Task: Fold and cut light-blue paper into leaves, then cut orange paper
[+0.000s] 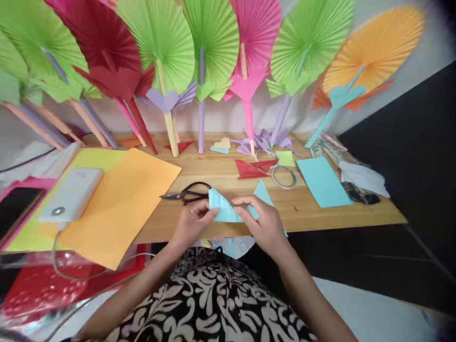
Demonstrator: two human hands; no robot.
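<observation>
A small light-blue paper (pixel 225 208) with creases is held between my two hands above the table's front edge. My left hand (pixel 194 221) pinches its left end between thumb and fingers. On the right, my right hand (pixel 261 221) pinches the paper's slanted upper edge with thumb and index finger. Another light-blue paper piece (pixel 262 192) lies beneath and behind my right hand, its pointed top showing. Black-handled scissors (pixel 188 192) rest just behind my left hand, blades pointing left.
Pleated paper fans (pixel 156 42) lean along the wall. Orange sheets (pixel 124 199) and a white power bank (pixel 73 194) lie left. Red folded paper (pixel 254 168), tape rolls (pixel 284 176) and a blue sheet (pixel 324 182) lie right. The wooden table's front edge (pixel 342 223) is near my body.
</observation>
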